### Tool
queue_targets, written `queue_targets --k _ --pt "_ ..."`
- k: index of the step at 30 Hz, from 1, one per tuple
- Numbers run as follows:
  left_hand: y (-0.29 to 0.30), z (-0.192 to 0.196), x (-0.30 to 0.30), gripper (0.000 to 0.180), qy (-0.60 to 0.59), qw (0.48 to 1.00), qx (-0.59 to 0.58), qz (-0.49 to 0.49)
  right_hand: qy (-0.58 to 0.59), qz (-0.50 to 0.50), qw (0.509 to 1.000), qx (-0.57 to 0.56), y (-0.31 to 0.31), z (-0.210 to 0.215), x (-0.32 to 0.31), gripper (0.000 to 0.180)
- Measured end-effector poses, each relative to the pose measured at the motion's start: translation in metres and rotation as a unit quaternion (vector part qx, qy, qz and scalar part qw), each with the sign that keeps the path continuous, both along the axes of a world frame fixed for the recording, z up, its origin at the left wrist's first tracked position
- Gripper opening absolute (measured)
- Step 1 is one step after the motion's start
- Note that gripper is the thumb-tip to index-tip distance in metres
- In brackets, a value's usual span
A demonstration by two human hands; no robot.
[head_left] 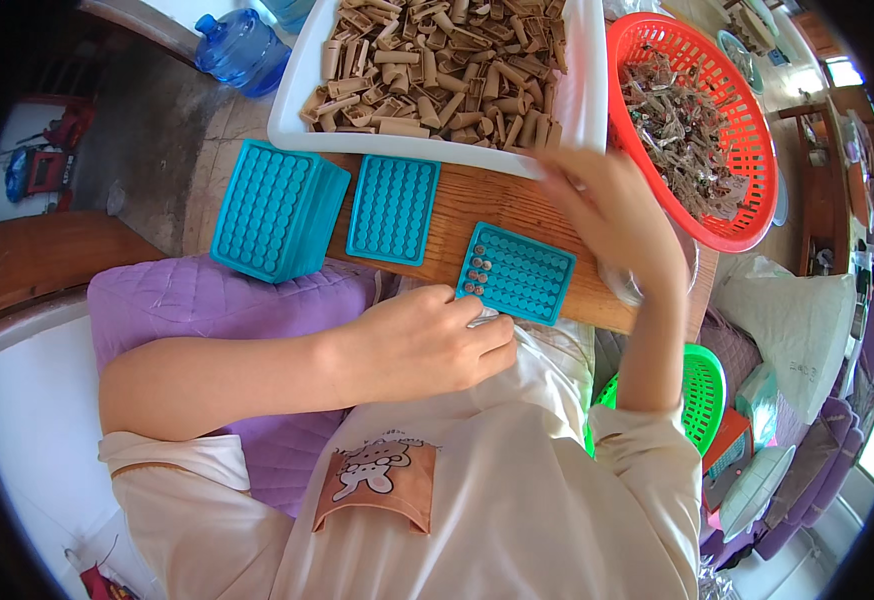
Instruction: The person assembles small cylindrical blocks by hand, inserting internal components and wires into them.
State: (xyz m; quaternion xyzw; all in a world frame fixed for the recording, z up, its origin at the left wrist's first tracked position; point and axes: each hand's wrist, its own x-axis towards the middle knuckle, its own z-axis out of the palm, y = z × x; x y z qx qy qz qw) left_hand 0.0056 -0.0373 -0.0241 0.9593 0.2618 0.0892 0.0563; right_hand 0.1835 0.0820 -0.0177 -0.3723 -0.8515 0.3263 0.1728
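Note:
My left hand (435,338) is curled in front of my body, at the near edge of a turquoise tray (532,270) with rows of round pockets. A small shiny, whitish thing shows at its fingers; its kind I cannot make out. Several small brownish round pieces (477,268) sit in the pockets at that tray's left end. My right hand (602,205) is raised over the table by the near right corner of a white bin (287,115). Motion smears its fingers, so what they hold is hidden. The bin contains many tan, half-tube-shaped pieces (442,75).
Left of the tray, a second turquoise tray (394,210) lies on the wooden table (472,205), beside a stack of similar trays (277,210). A red basket (647,190) of small, crinkled plastic-looking pieces stands at the right. A green basket (705,395) is lower right; a blue water bottle (240,52) is behind left.

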Motion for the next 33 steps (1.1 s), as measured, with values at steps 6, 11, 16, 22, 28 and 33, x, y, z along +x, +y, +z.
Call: queue_targets --k 6,11,16,22,28,33 --pt "0.005 0.004 0.004 0.009 0.015 0.999 -0.017 -0.033 -0.269 -0.041 0.952 0.14 0.125 -0.117 -0.074 0.028" --pt "0.002 0.006 -0.003 0.008 0.032 0.999 -0.021 -0.022 -0.286 -0.006 0.957 0.057 0.121 -0.099 -0.078 0.025" --pt "0.005 0.004 -0.005 0.007 0.063 0.997 -0.026 -0.021 -0.138 0.045 0.989 -0.022 0.108 -0.079 -0.055 0.025" --pt "0.02 0.021 -0.002 0.016 -0.018 0.993 -0.108 0.052 0.075 -0.065 0.993 -0.061 0.076 -0.04 -0.034 0.024" --pt "0.036 0.031 0.005 0.03 -0.477 0.729 -0.311 0.38 0.247 0.084 0.964 -0.047 0.004 0.011 -0.007 0.025" --pt "0.044 0.04 -0.004 0.026 -0.355 0.526 -0.727 0.263 0.203 0.116 0.972 0.022 -0.017 0.024 0.005 0.031"
